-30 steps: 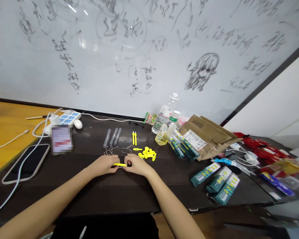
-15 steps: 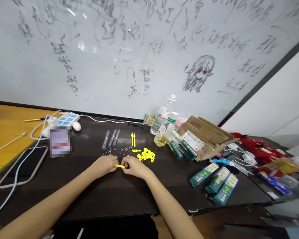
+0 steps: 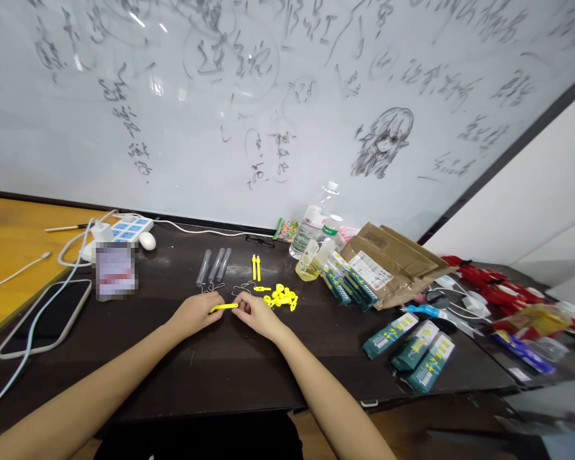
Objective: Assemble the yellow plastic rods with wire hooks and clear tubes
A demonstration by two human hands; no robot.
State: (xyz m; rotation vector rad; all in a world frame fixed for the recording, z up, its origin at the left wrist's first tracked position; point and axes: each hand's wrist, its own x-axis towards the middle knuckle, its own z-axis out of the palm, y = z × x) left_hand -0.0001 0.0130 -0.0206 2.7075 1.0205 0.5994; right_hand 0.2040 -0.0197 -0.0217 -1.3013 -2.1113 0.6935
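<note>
My left hand [image 3: 199, 314] is closed on one end of a slim yellow plastic stick [image 3: 225, 306], which points right. At the stick's free end, my right hand [image 3: 255, 314] has its fingers curled in a pinch; whatever they hold is hidden. Just beyond the hands lie bent metal wire pieces [image 3: 244, 286], and behind them clear plastic tubes [image 3: 216, 265]. Two yellow sticks with pale tips [image 3: 255, 268] lie side by side, with a shorter yellow piece [image 3: 262, 289] below. Right of my right hand is a pile of small yellow plastic parts [image 3: 282, 296].
Bottles [image 3: 311, 246], a cardboard package [image 3: 390, 265] and green boxes [image 3: 424, 354] occupy the right side of the dark table [image 3: 211, 377]. Leftward are a phone [image 3: 45, 318], a cable, a power strip [image 3: 131, 230] and a white mouse [image 3: 147, 241]. A whiteboard [image 3: 196, 160] rises behind.
Both hands have shifted slightly away from me. More of the yellow stick shows between them, and its right end now sits at my right fingertips.
</note>
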